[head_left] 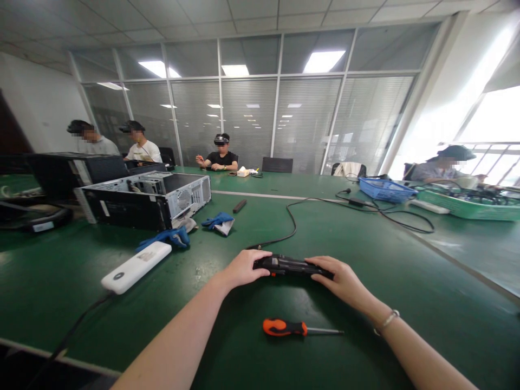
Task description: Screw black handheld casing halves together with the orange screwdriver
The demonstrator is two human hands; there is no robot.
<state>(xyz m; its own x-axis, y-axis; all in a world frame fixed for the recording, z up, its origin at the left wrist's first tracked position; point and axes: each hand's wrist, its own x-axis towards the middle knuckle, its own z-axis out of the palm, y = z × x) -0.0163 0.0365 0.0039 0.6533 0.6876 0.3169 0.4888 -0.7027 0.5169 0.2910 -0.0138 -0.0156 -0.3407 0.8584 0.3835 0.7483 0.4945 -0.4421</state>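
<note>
A long black device lies on the green table in front of me, with a black cable running away from its left end. My left hand grips its left end with the fingers curled over it. My right hand closes on its right end; a thin bracelet sits on that wrist. An orange-handled screwdriver rests on the table just below my hands, its shaft pointing right.
A white power strip lies to the left, near blue gloves and an open computer case. A blue basket and a green tray stand at the right. Several people sit around the far side.
</note>
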